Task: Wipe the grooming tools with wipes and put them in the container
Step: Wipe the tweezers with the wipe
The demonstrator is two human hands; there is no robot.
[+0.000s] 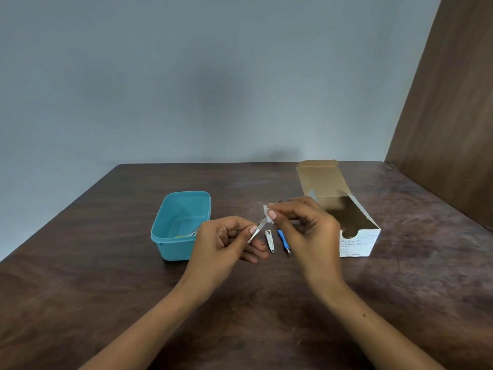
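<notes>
1. Carrying everything, the table (106, 276) has work only partly finished on it.
2. Just beyond the right hand (306, 225), the opened swab box (354, 236) lies on its side.
3. Left of the left hand (226, 241), the teal container (170, 247) already holds at least one item; I cannot tell which.
4. Both hands are pinched: the left on a metal nail file (258, 228), the right pressing a white wipe (267, 210) on its upper end.
5. Between the hands, a nail clipper (270, 241) and a blue-handled tool (282, 239) await wiping, it seems.
</notes>
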